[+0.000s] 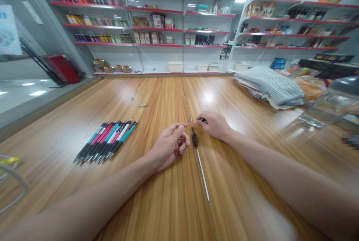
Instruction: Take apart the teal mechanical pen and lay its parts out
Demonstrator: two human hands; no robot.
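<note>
My left hand (171, 147) is over the middle of the table, thumb tip pressed near the index finger and the other fingers curled. Whatever may sit in that pinch is too small to make out. Closed around a short black and teal pen part (204, 120) is my right hand (214, 123); most of the part is hidden by the fingers. Between the hands lie a small silver pen tip (190, 120) and a black pen grip (195, 139). A thin white refill (203, 175) rests nearer to me, in line with the grip.
Left of my hands, several teal, pink and white pens (106, 142) lie in a row. Beyond them are a cable ring (143, 104) and a small metal bit (132, 98). Folded cloths (269, 86) and a clear bottle (327, 102) stand right; a cable (21, 181) curls at left.
</note>
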